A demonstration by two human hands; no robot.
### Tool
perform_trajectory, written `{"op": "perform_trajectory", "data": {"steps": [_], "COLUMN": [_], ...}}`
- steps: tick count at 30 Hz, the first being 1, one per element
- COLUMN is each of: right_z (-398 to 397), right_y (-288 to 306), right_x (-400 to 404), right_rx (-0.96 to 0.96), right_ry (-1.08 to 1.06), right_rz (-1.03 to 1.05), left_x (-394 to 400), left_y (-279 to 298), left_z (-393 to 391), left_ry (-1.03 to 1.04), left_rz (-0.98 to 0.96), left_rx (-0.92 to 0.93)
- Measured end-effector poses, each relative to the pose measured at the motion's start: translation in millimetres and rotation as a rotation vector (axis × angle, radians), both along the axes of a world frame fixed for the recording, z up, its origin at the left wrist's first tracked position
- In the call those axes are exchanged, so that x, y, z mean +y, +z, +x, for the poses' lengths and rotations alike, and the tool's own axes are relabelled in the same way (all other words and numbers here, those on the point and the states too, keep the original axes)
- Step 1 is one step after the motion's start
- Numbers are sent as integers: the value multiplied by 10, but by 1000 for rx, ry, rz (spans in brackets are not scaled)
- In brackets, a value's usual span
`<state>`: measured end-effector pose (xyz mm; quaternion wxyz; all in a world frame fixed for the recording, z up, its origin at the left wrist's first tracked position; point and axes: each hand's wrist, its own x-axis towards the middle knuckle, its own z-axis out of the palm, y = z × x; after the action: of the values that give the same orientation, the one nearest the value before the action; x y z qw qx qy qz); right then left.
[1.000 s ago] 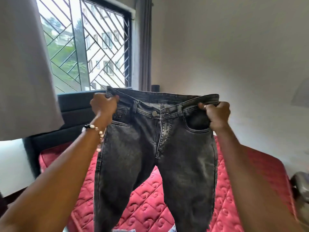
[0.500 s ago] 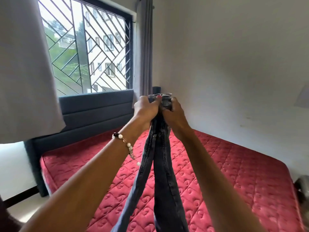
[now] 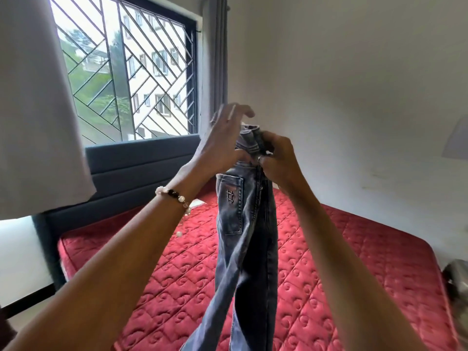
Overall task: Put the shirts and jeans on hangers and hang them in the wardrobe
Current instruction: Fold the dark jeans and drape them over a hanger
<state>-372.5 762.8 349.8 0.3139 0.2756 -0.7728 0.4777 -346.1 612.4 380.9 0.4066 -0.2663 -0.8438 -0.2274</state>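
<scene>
A pair of grey-blue jeans (image 3: 243, 224), folded lengthwise with a back pocket facing me, hangs in front of me over the bed. My right hand (image 3: 276, 155) grips the bunched waistband at the top. My left hand (image 3: 225, 138) is beside the waistband with its fingers spread and blurred, the thumb side close to the denim; whether it touches is unclear. The legs drop out of view at the bottom edge. No hanger or wardrobe is in view.
Below the jeans lies a bed with a red quilted mattress (image 3: 342, 262) and a dark grey headboard (image 3: 141, 158). A barred window (image 3: 126, 72) and grey curtain (image 3: 215, 59) stand behind. A pale cloth (image 3: 33, 97) hangs at upper left. A grey object (image 3: 458, 287) sits at the right edge.
The jeans went from held wide by the waistband to folded lengthwise. My left hand has let go and opened its fingers, while the right hand keeps hold of the waistband.
</scene>
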Motion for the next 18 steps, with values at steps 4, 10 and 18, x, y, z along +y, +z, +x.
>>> {"op": "perform_trajectory", "data": {"steps": [4,10,18], "right_z": [84,159,52], "right_y": [77,-462,-1614], "right_x": [91,358,561], "right_rx": [6,-18,-387], "right_ry": [147,41,-39], "right_rz": [-208,-226,130], "left_x": [14,189,410], "left_y": [87,86,287], "left_z": [-114,-132,-129], "left_ry": [45,358,512], "left_rz": [-165,-11,92], "left_rx": [12,282,468]}}
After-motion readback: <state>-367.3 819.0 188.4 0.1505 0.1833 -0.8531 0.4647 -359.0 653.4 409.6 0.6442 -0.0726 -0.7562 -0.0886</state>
